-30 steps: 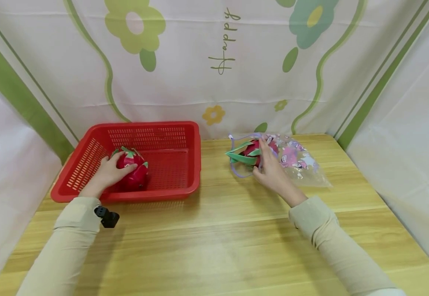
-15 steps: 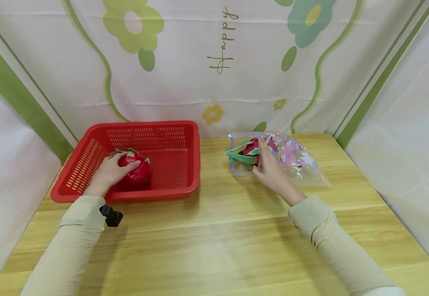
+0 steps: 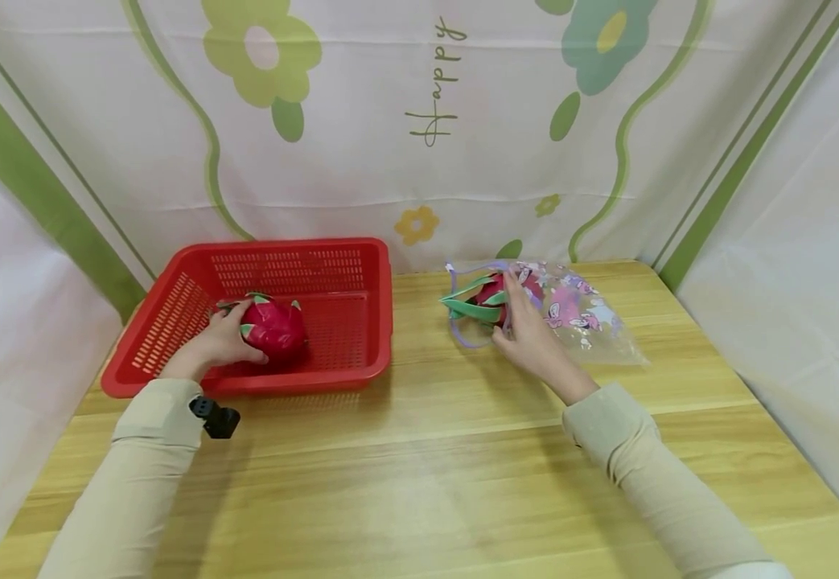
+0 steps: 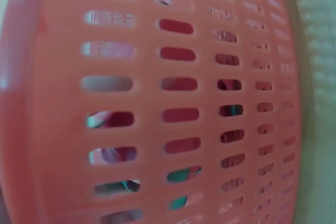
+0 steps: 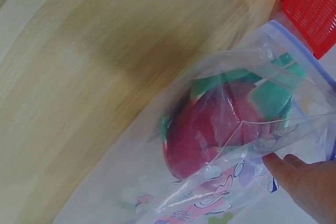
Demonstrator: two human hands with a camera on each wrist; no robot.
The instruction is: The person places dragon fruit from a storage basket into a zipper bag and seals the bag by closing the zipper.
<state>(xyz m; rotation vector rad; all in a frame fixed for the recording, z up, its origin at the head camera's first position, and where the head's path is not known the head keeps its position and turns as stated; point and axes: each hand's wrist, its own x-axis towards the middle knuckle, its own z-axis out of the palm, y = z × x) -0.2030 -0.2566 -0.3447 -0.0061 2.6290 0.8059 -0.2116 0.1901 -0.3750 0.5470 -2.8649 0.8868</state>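
A red dragon fruit (image 3: 277, 328) with green tips lies in a red plastic basket (image 3: 379, 322). My left hand (image 3: 220, 342) holds it from its left side, fingers over the top and thumb at the near side. In the left wrist view, the slotted basket wall (image 4: 63, 129) hides most of the hand and fruit. To the right, a second dragon fruit (image 5: 210, 124) with long green leaves lies inside a clear printed zip bag (image 3: 600, 334). My right hand (image 3: 535, 338) grips this bag over the fruit, close to its purple-edged mouth, the leaves pointing left.
The wooden table (image 3: 405, 482) carries both the basket at the left and the bag at the right. Behind it hangs a white curtain (image 3: 361, 145) with printed flowers. White cloth also encloses both sides. A small black camera (image 3: 216, 418) sits on the left wrist.
The dragon fruit in the basket has shifted slightly right and turned, with my left hand now more at its left side. My right hand and the bag have stayed in place.
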